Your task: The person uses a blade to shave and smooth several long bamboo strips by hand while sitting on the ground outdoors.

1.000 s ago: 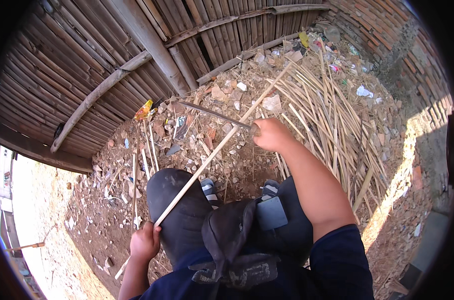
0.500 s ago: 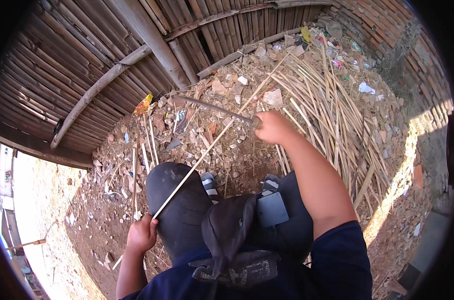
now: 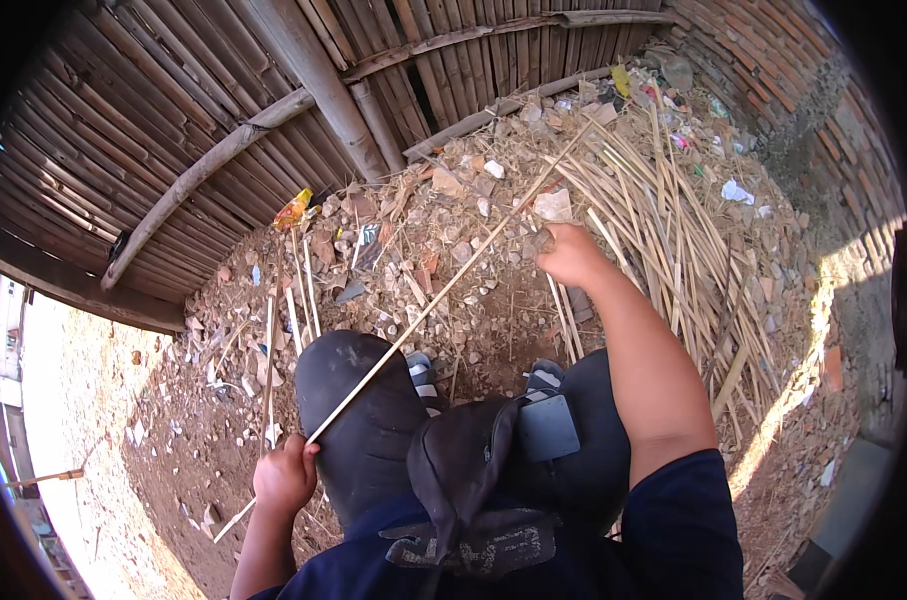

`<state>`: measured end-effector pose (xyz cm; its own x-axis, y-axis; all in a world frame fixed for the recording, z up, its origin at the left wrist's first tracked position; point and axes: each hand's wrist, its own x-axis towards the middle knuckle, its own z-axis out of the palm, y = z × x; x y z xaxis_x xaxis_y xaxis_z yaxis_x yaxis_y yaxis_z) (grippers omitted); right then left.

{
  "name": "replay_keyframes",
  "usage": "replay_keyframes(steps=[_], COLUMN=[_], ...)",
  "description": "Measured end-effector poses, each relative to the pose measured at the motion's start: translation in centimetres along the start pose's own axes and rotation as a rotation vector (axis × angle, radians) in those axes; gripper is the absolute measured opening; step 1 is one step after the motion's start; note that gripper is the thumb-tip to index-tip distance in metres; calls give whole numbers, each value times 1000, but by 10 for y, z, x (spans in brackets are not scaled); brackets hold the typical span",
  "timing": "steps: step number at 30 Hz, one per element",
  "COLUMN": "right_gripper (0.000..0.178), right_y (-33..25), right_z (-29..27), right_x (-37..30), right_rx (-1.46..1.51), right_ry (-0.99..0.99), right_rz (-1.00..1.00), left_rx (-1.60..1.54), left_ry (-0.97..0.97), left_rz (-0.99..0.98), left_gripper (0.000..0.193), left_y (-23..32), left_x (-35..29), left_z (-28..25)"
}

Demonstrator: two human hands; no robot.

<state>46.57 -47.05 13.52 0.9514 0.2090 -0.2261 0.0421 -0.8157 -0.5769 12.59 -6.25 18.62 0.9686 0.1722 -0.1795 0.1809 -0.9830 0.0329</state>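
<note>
My left hand is closed around a long, thin bamboo strip near its lower end. The strip slants up over my left thigh, its far end reaching toward the pile of strips. A short tail of it sticks out below the hand. Out ahead, my right hand grips the handle of a long-bladed knife, just right of the strip and apart from it. The knife's blade cannot be made out clearly now; an earlier frame shows it long, dark and narrow.
A large pile of split bamboo strips lies to the right. Several more strips lie beyond my left knee. Stones and litter cover the dirt ground. A bamboo-slat wall rises ahead and left, a brick wall at the far right.
My right hand has moved slightly right and down. The knife's blade, which lay across the strip pointing left, no longer shows there. My left hand keeps its hold on the strip.
</note>
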Motion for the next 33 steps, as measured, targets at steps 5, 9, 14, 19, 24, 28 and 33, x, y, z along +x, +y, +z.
replay_keyframes(steps=[5,9,14,19,24,28,33], right_gripper=[41,48,42,45,46,45,45], right_y=[-34,-9,-30,11,-34,1,-6], right_z=[-8,-3,2,4,-12,-18,-15], right_x=[-23,-8,-22,-6,-28,-21,-16], right_rx=[-187,-6,-136,-118,-68,-101,-20], right_ry=[-180,-103,-104,17,-42,-3,93], right_rz=[-188,27,-125,-38,-19,-84,-43], left_rx=[-30,-36,-42,-66,-150,-253,-265], left_ry=[12,36,30,-5,-56,-35,-83], left_rz=[10,59,40,3,7,96,86], left_gripper=[30,28,29,31,32,30,30], left_y=[-4,-1,-13,-5,-11,-15,-13], left_x=[-4,1,-3,0,-5,4,3], left_z=[10,5,15,13,-1,11,-6])
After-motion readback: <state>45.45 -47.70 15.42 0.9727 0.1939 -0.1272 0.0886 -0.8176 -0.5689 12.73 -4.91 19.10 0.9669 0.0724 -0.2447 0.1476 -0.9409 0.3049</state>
